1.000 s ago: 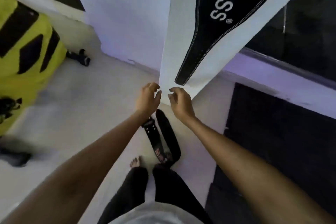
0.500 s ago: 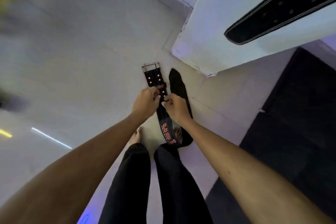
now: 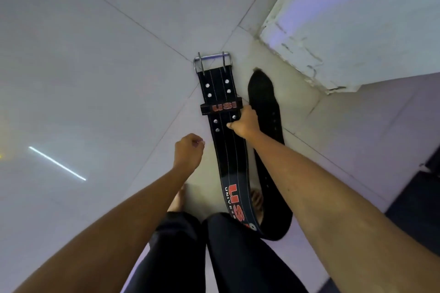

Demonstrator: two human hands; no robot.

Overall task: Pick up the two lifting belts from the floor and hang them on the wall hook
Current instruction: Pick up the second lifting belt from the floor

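A black lifting belt [image 3: 228, 162] with red USI lettering and a steel buckle lies folded on the pale tiled floor in front of my feet. My right hand [image 3: 244, 121] is shut on its buckle-side strap, just below the USI loop. The belt's plain black tail end [image 3: 263, 95] runs alongside to the right. My left hand [image 3: 189, 150] hovers to the left of the belt with its fingers curled in, holding nothing. No second belt and no wall hook are in view.
A white pillar base [image 3: 345, 26] with chipped paint stands at the upper right, close to the belt's end. A dark floor mat [image 3: 423, 209] lies at the far right. My bare feet [image 3: 177, 202] and black-trousered legs are just below the belt.
The view has dropped closer to the floor; the hanging belt on the pillar is gone from view. My right hand has closed on the floor belt's strap and my left hand has drawn away leftward.
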